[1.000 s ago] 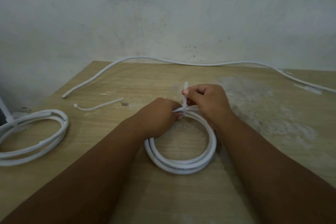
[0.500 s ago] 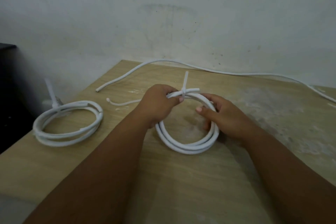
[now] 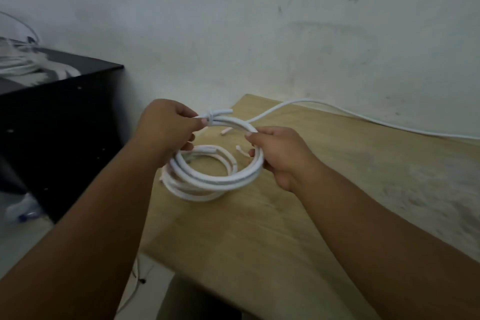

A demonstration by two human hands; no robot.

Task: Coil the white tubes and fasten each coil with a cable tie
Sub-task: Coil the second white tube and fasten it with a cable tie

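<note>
Both hands raised over the left end of the tabletop [image 3: 259, 236]. Left hand [image 3: 166, 132] pinches a coil of white tube [image 3: 223, 180] at its far edge, just beside the cable tie [image 3: 211, 119] cinched round the strands (a stub of tube end pokes past the tie). Right hand [image 3: 281, 154] grips the coil's right side, thumb on top. Second coil [image 3: 187, 193] lies on the tabletop beneath, partly covered. Loose tube [image 3: 350, 114] trails along the foot of the wall [image 3: 259, 34]. Black cabinet [image 3: 65, 117] to the left, with blurred white clutter [image 3: 23, 67] on top.
</note>
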